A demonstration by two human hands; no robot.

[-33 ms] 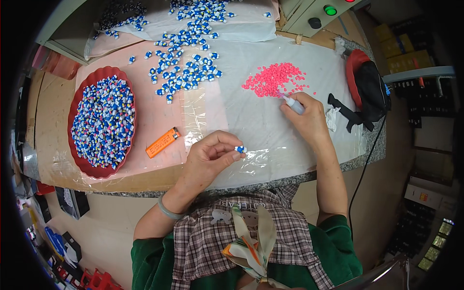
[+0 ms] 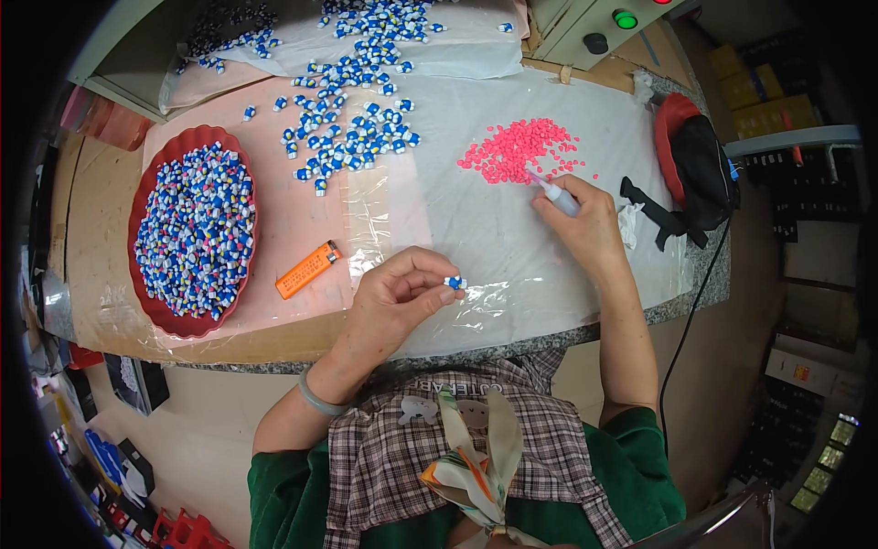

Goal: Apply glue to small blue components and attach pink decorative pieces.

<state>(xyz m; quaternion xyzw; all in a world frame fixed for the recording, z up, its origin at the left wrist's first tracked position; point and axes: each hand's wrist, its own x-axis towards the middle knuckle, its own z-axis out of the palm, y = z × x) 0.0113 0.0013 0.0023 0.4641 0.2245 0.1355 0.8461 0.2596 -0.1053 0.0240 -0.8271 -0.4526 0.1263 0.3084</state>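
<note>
Between the thumb and fingertips of my left hand (image 2: 393,293) is a small blue-and-white piece (image 2: 455,283), pinched a little above the plastic-covered table. My right hand (image 2: 588,220) is closed around a small squeeze bottle (image 2: 561,199) of pale, translucent plastic. Its narrow tip points away from me and meets the near edge of a pile of tiny pink pieces (image 2: 517,151). Whether the tip touches one of them is too small to tell. Many loose blue-and-white pieces (image 2: 366,137) lie scattered beyond my left hand.
At the left, a red scalloped tray (image 2: 137,265) is heaped with similar small pieces. An orange lighter (image 2: 307,271) lies beside my left hand. To the right are crumpled white tissue (image 2: 628,224), a black strap (image 2: 649,212) and a black bag (image 2: 712,178). A machine (image 2: 604,27) stands at the back.
My right hand and the squeeze bottle have shifted very slightly to the right. My left hand and the piece in it stay in place.
</note>
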